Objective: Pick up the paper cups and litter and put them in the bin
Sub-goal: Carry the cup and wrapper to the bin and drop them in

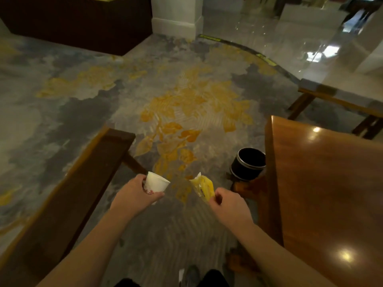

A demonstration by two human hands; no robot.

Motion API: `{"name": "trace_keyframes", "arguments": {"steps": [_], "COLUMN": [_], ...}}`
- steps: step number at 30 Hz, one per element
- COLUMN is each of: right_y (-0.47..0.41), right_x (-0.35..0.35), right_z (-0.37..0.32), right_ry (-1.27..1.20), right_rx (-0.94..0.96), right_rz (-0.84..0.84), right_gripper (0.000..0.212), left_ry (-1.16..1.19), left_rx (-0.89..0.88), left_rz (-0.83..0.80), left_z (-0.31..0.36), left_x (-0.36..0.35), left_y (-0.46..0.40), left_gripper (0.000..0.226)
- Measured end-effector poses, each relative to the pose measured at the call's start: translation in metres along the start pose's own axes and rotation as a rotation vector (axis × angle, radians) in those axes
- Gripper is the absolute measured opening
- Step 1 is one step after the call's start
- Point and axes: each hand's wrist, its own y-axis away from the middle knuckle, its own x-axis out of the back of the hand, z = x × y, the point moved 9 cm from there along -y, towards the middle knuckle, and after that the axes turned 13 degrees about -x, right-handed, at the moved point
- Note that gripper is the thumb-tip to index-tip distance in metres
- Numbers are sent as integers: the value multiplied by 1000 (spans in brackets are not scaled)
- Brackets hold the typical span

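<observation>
My left hand (134,193) grips a white paper cup (156,182) with red print near its base, tilted with its mouth facing right and up. My right hand (228,201) pinches a crumpled yellow wrapper (202,186) with a scrap of white paper at its top. A round black bin (247,163) with a silver rim stands on the carpet ahead and to the right of both hands, tucked against the corner of the wooden table. Its mouth is open and dark inside. Both hands hover above the carpet, short of the bin.
A glossy wooden table (327,183) fills the right side. A dark wooden bench (83,177) runs along the left. Another wooden bench (339,104) stands at the far right. Grey and gold carpet (176,100) lies ahead, with a white pillar base (176,19) beyond.
</observation>
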Motion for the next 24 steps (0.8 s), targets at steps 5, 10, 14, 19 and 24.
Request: {"name": "trace_keyframes", "arguments": {"steps": [5,10,14,19,24], "right_y": [-86,-180,-243,-290,-323], "right_x": [20,19,22,39,53], "right_z": [-38,-58,-71,-57,-15], "right_ry": [14,-34,-89,-164,-247], "right_rx": [-36,-174,-350,-589,-779], "right_rz": [47,108,146,200,251], "right_gripper": [24,22,22,25,22], "left_ry": [24,77,74,62,-2], "left_rx": [-83,-216,-312,-400,-545], "left_rz": [-6,-66,-171,-333,-466], "left_z": [17,27,35,71,138], "left_x": [20,19,18,14,-35], "left_y": [-114,-251,-362,-468,-548], "left_gripper": [87,87,96,92,79]}}
